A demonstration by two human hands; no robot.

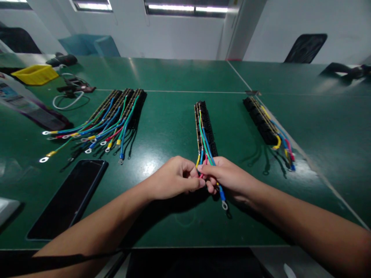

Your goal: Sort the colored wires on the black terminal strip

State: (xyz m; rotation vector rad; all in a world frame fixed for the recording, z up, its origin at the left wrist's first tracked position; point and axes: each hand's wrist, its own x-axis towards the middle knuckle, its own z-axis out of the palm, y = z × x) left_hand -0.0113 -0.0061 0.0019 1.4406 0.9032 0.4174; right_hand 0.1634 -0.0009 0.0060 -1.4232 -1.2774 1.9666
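A long black terminal strip [206,129] lies lengthwise in front of me, with blue, green, yellow and red wires running off its near end. My right hand [224,173] is closed around these wires [207,144]; a blue-sleeved ring lug [224,204] pokes out below it. Touching it from the left, my left hand [181,175] pinches the red wire [202,175] between thumb and fingers. The ends of the other wires are hidden by my fingers.
Several similar wired strips [123,104] lie side by side at left, their ring lugs fanned toward me. Another wired strip [261,121] lies at right. A phone [69,200], a yellow bin [36,74], a printed package [31,102] and a white cable [68,104] are on the left.
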